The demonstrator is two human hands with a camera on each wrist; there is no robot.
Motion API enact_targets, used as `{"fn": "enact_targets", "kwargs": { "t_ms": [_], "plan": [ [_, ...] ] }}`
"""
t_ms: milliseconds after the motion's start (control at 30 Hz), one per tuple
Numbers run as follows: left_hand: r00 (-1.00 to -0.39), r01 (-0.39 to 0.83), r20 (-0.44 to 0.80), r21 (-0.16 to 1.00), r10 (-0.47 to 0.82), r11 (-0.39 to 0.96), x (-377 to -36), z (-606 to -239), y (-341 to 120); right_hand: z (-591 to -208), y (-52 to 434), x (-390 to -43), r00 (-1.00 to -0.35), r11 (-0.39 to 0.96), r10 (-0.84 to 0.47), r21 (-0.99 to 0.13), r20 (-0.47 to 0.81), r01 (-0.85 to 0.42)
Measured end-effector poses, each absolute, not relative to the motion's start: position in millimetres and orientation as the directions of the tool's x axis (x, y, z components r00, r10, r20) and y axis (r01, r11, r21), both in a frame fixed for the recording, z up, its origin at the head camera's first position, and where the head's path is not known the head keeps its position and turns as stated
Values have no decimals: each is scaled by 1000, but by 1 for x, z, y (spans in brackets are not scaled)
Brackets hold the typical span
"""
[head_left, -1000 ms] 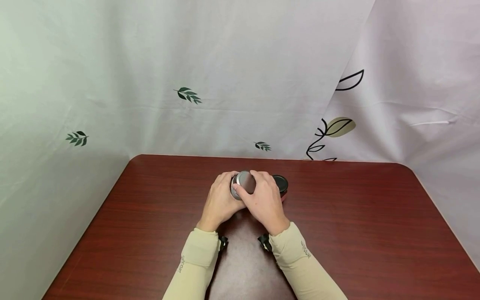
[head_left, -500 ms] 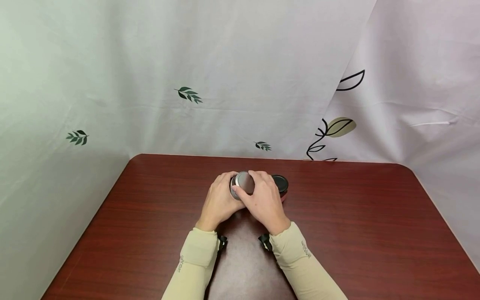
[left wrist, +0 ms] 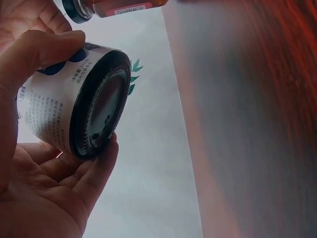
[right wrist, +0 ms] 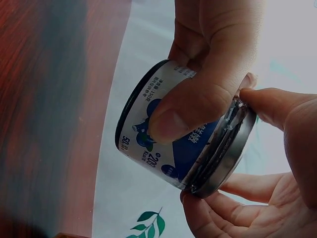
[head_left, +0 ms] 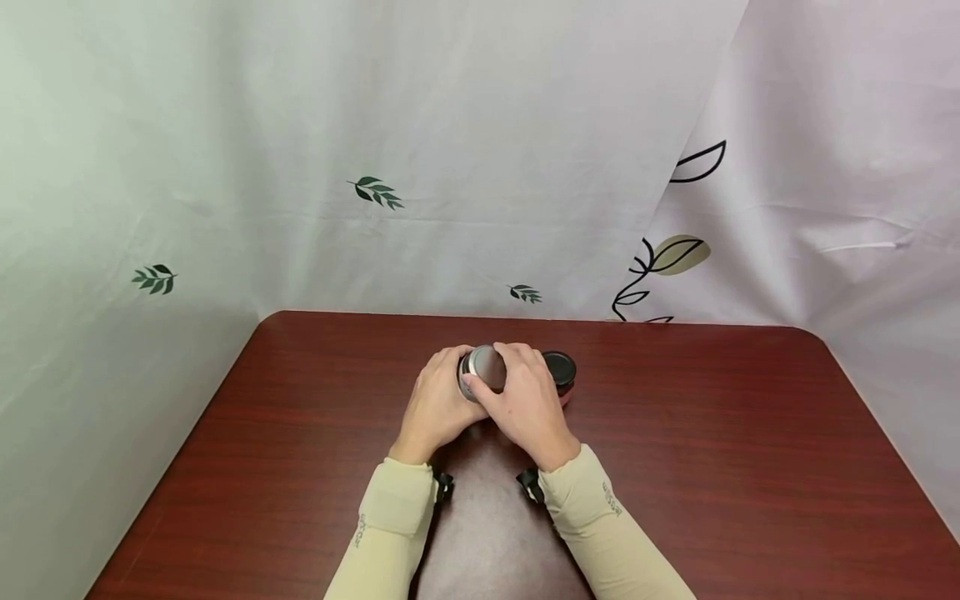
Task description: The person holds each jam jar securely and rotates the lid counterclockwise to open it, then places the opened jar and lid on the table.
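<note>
Labelled jar [right wrist: 183,156], white and blue with a silver lid [head_left: 491,367], sits between a person's two hands just below the centre of the head view, its base off the reddish-brown table [head_left: 712,450]. From left to right, the likely troubles begin with the left hand [head_left: 437,402]: if its grip is too light, the smooth jar body could turn or slide, and, being lifted, the jar could drop. At the centre, the lid might give way suddenly under a hard twist and tip the jar. Crinkled, film-like wrapping [right wrist: 232,121] below the lid's rim, seen right of centre in the right wrist view, could make the right hand [head_left: 531,404] slip. Further right, a dark-lidded jar [head_left: 559,368] stands just beside that hand, and a sideways jerk of the knuckles could knock it; whether they touch is hidden. As for the fingers, the left hand's thumb and fingers are parted by the jar's width and clamped round its body, the thumb pressing the label near the centre of the right wrist view. The right hand's thumb and fingertips are spread across the lid and grip its rim from opposite sides; how firmly either hand squeezes cannot be told.
</note>
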State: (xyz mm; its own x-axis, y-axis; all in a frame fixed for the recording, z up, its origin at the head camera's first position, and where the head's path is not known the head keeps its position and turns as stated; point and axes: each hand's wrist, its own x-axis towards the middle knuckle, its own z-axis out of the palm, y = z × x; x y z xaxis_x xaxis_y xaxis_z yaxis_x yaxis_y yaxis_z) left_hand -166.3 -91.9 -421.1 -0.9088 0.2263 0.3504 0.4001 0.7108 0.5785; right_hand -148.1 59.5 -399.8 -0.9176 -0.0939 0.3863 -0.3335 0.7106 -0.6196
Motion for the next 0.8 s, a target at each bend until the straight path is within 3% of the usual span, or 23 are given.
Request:
{"fn": "enact_targets", "kwargs": {
  "t_ms": [800],
  "plan": [
    [-915,388,335,585,224,712,-169,-424,-94,-401,57,-150,-912,733,-138,-580,387,-356]
  ]
}}
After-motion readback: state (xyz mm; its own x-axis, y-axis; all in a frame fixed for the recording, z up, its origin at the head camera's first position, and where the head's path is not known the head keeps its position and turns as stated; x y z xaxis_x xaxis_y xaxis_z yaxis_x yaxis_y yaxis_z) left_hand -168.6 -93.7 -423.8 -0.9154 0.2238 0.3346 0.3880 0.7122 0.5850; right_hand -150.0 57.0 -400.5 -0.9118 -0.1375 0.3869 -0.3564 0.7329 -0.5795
